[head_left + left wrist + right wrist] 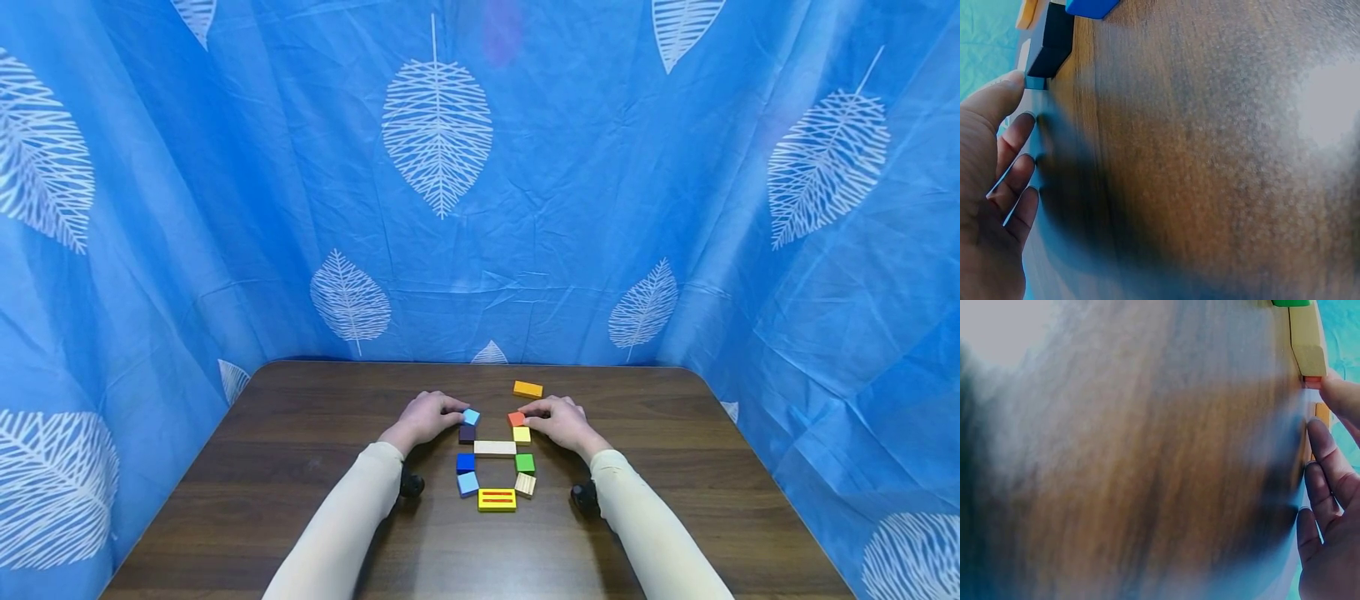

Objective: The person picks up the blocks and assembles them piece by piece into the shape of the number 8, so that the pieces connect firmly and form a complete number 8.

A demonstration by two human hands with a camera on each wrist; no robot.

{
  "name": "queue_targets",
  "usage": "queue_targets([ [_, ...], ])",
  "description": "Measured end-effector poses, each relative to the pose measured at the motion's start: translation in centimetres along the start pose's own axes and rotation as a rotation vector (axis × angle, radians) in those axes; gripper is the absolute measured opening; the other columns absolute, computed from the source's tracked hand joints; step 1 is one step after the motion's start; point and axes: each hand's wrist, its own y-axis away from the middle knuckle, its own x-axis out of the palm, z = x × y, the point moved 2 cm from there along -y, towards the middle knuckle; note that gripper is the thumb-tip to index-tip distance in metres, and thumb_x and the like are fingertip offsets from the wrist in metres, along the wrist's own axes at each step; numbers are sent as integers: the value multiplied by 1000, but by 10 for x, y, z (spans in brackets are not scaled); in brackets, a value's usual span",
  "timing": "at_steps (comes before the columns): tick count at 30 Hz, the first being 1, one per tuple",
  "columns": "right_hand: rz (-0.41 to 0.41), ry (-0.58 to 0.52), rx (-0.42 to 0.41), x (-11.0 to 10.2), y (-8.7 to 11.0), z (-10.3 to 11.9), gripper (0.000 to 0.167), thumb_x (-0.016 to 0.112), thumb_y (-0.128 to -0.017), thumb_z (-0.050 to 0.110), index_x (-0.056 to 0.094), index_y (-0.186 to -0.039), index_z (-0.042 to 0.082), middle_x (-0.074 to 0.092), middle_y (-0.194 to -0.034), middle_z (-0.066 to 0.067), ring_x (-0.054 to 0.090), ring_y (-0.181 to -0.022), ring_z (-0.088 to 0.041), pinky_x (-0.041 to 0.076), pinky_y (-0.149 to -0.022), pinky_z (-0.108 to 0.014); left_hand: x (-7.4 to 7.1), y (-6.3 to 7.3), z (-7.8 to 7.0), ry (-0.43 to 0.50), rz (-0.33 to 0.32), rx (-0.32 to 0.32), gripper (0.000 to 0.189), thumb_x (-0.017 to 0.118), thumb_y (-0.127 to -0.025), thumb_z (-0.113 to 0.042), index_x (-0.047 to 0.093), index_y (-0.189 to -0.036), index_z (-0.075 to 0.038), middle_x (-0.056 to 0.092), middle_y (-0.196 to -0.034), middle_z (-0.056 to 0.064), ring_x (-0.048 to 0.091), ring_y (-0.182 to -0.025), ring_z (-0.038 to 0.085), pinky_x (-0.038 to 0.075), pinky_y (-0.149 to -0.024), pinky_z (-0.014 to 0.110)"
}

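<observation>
My left hand (426, 417) pinches a light blue block (471, 417) between thumb and index finger, at the upper left of a ring of blocks. Just below it sits a dark block (467, 434), its side showing in the left wrist view. Across from it, my right hand (564, 422) pinches an orange-red block (516, 419) by thumb and index finger. A pale yellow block (521, 435) stands right below that one. In the right wrist view, only a sliver of the orange-red block (1313, 382) shows by the thumb; the other fingers curve loosely.
A long cream block (495, 449) spans the ring's middle. Below are blue (466, 463), green (525, 463), light blue (468, 484) and striped wooden (525, 485) blocks, and a yellow block with red lines (497, 500). An orange block (528, 389) lies behind. Leaf-patterned blue cloth (555, 208) surrounds the table.
</observation>
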Motion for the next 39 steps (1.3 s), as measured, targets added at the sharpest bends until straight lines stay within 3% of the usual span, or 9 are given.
queue_targets([
  [23, -2, -9, -20, -1, 2, 2, 23, 72, -97, 32, 78, -119, 27, 67, -121, 0, 47, -116, -27, 26, -108, -60, -1, 1, 0, 11, 10, 25, 31, 67, -101, -29, 72, -132, -26, 66, -128, 2, 51, -121, 26, 42, -104, 49],
  [39, -11, -19, -39, -2, 3, 3, 23, 73, -96, 33, 78, -118, 28, 68, -116, 3, 48, -112, -25, 28, -104, -58, -1, -1, 1, -33, 3, 67, 29, 67, -101, -29, 73, -129, -25, 68, -123, 2, 53, -119, 27, 41, -104, 49],
])
